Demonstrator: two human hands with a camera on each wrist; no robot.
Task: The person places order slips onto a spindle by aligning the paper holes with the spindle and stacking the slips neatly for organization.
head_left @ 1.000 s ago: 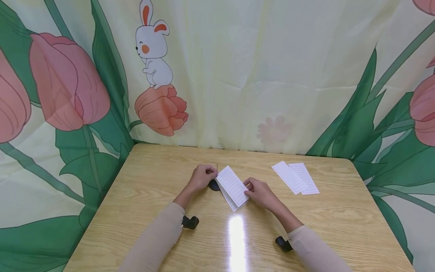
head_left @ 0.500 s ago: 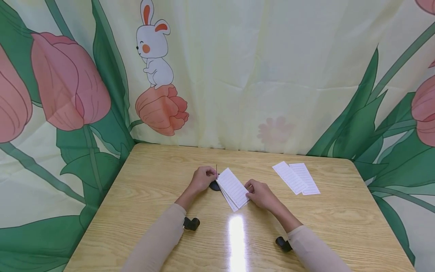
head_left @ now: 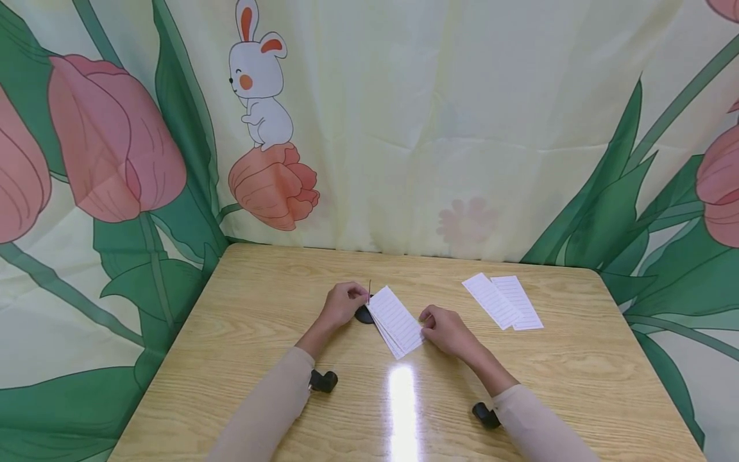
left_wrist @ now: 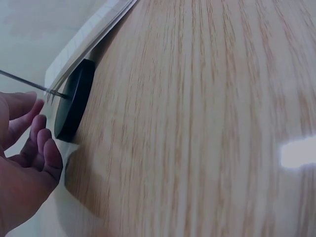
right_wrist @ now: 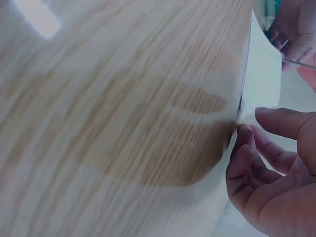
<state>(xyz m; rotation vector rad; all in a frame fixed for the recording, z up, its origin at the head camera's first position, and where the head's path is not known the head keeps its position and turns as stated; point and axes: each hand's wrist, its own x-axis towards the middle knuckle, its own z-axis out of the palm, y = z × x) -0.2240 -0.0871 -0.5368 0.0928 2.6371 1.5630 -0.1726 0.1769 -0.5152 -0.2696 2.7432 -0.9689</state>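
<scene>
Well, lined papers [head_left: 398,324] at upright rod [left_wrist: 22,80].

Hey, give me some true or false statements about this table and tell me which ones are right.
1. A thin rod stands up from a round black base. True.
2. The left hand is close beside the rod, near a corner of the paper stack. True.
3. The top sheet of the stack is completely blank. False: it has rows of printed lines.
4. Two loose sheets lie to the right of the right hand. True.
5. Those loose sheets lie apart from each other. False: they overlap.
6. The right hand is on the black base. False: it is at the edge of the stack away from the base.
</scene>
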